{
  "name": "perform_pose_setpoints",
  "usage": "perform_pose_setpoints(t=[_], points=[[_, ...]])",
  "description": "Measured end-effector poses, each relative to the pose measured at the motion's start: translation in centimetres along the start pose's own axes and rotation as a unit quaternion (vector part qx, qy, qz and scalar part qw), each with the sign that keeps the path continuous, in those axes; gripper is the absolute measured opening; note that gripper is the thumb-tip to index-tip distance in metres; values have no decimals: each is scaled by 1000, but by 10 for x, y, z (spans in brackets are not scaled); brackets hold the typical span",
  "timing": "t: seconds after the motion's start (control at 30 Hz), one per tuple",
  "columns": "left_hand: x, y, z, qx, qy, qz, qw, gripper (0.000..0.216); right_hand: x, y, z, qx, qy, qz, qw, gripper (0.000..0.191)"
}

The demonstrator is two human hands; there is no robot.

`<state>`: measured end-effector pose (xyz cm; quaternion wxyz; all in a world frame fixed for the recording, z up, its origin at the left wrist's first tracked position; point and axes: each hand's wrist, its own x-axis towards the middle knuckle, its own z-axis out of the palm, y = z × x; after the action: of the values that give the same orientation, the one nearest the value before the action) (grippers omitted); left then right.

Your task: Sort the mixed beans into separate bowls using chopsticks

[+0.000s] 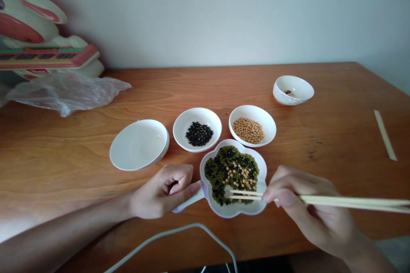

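Observation:
My left hand (pixel 166 192) is closed around the short handle of a white flower-shaped dish (pixel 262 170) with a pale purple rim. Mixed beans (pixel 232 170), green, black and tan, lie in that dish. A pair of pale chopsticks (pixel 349 201) is pinched in my right hand (pixel 307 200), at the right side of the dish. Their tips reach down among the beans at the lower middle. Whether a bean sits between the tips I cannot tell. Just behind the dish stand a bowl (pixel 179 130) of black beans and a bowl (pixel 270 121) of tan soybeans.
An empty white bowl (pixel 139 145) stands at the left. Farther back is a small bowl (pixel 293 98) with a few reddish bits. A pale strip (pixel 385 135) lies at right; a plastic bag (pixel 70 91) and a rabbit-shaped figure (pixel 48 47) at left. A cable (pixel 166 233) crosses in front.

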<state>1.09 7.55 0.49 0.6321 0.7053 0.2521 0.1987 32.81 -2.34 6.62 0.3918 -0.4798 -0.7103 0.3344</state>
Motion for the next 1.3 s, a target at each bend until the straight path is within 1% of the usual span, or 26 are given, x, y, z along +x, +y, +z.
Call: perform_pose_setpoints(t=[0.07,0.17,0.23,0.3,0.37,0.5,0.57,0.77,0.9,1.0,1.13,1.23,1.3], points=[[-1,0,0,-9,-1,1,1000,44,3,-4,0,-20,-39,-9,999,15],[-2,-1,0,-26,-6,4,1000,43,6,-6,-1,-14,-83,-36,996,18],[-2,-1,0,-25,-4,5,1000,43,4,-4,-3,3,-107,-25,994,22],[-2,-1,0,-18,0,5,1000,43,0,0,-5,24,-112,8,993,29],[-2,-1,0,-13,0,2,1000,43,-5,5,-8,52,-85,39,994,41],[-1,0,-1,15,3,4,1000,44,-12,12,-11,94,21,67,993,62],[0,0,-1,28,6,10,1000,44,-12,15,-12,88,53,81,991,66],[1,2,-1,58,6,15,998,45,-8,17,-9,74,100,92,988,68],[-1,1,-2,51,3,10,999,45,-7,20,-5,74,97,109,987,63],[-2,0,-3,50,2,9,999,44,-6,23,-3,82,89,118,986,65],[-2,0,-2,39,2,7,999,44,-4,23,-4,96,100,106,985,64],[-2,1,-2,36,1,6,999,44,-3,23,-7,95,94,104,986,63],[-2,2,-2,31,0,4,1000,44,-2,23,-9,91,86,105,987,66]])
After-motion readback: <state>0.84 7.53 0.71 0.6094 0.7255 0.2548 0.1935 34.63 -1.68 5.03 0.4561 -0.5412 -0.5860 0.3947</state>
